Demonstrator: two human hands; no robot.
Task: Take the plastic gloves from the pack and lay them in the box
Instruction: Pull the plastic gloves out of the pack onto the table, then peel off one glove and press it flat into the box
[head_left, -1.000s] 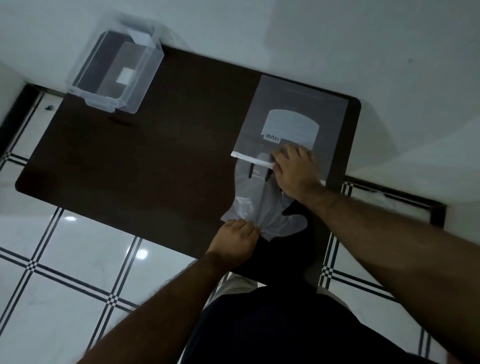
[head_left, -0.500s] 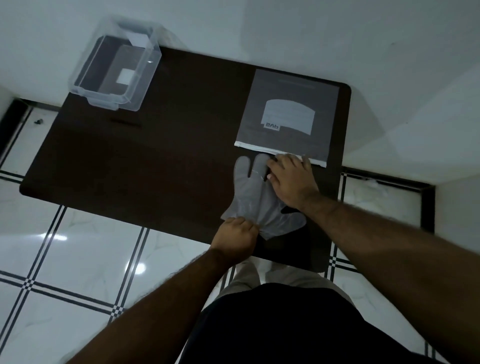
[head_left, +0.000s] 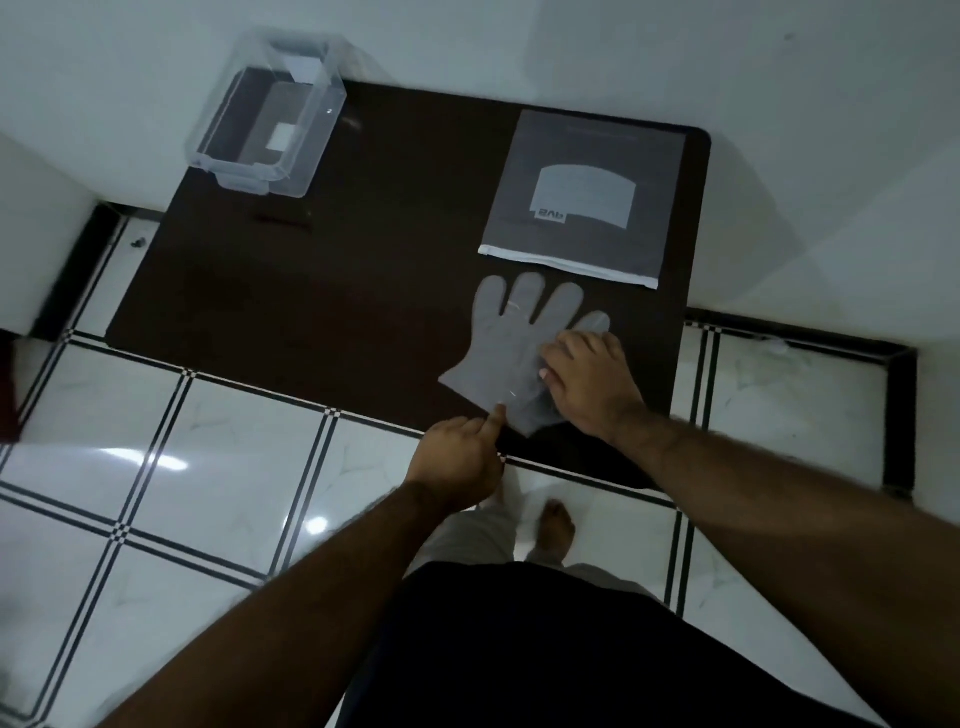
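A translucent plastic glove (head_left: 506, 343) lies flat on the dark table (head_left: 363, 286), fingers pointing away from me, fully out of the pack. The grey glove pack (head_left: 657, 208) lies just beyond it at the table's far right, its white opening edge facing the glove. My right hand (head_left: 592, 389) rests on the glove's right side, thumb and fingers pinched on the plastic. My left hand (head_left: 457, 457) is at the table's near edge, its index finger on the glove's cuff. The clear plastic box (head_left: 244, 174) stands at the far left corner, open.
A small dark mark or object (head_left: 283, 221) lies on the table in front of the box. White walls border the table's far side. Glossy white floor tiles with black lines surround it, and my bare foot (head_left: 558, 525) stands below the near edge.
The glove has slid fully out of the pack toward me and now lies spread out. My right hand moved from the pack's opening down onto the glove. My left fist loosened at the cuff.
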